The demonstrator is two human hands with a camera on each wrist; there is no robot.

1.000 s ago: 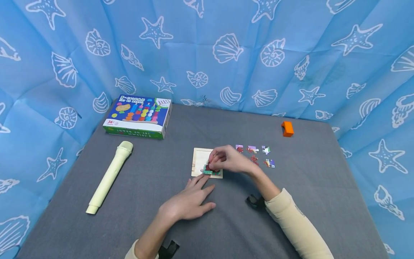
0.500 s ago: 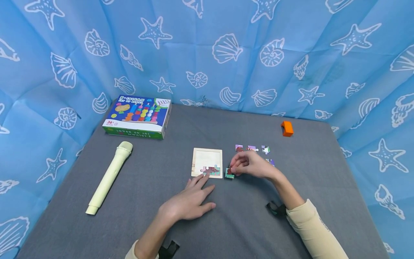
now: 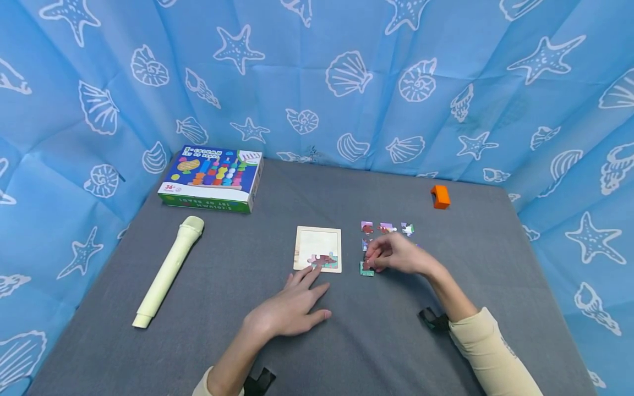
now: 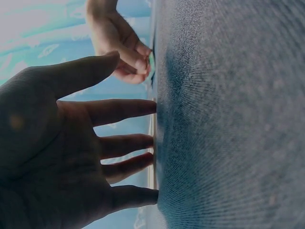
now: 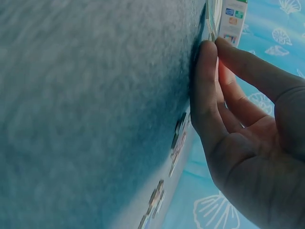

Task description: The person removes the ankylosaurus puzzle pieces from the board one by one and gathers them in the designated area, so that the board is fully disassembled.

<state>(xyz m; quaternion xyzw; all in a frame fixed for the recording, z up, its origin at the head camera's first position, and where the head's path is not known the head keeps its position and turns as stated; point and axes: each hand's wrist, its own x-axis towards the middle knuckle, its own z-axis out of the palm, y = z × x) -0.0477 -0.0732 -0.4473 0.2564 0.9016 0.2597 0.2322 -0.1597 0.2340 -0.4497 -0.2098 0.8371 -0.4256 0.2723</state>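
Note:
A square wooden puzzle tray (image 3: 298, 247) lies on the grey cloth in the head view, with several joined pieces (image 3: 324, 259) in its near right part. My left hand (image 3: 288, 309) has its fingers spread, and the fingertips touch the tray's near edge. To the right of the tray, my right hand (image 3: 400, 254) pinches a green and dark red puzzle piece (image 3: 366, 271) between thumb and fingers, low over the cloth. The left wrist view shows the green piece (image 4: 151, 64) tilted in those fingertips. In the right wrist view the fingertips mostly hide it.
Several loose puzzle pieces (image 3: 387, 227) lie behind the right hand, some partly covered by it. An orange block (image 3: 440, 197) stands at the back right. A bead-set box (image 3: 210, 179) and a pale yellow toy microphone (image 3: 168, 272) are on the left. A blue shell-print curtain (image 3: 307, 82) surrounds the table.
My right hand has moved from over the tray to the right with the green and dark red puzzle piece, uncovering the joined pieces. The left hand stays in place.

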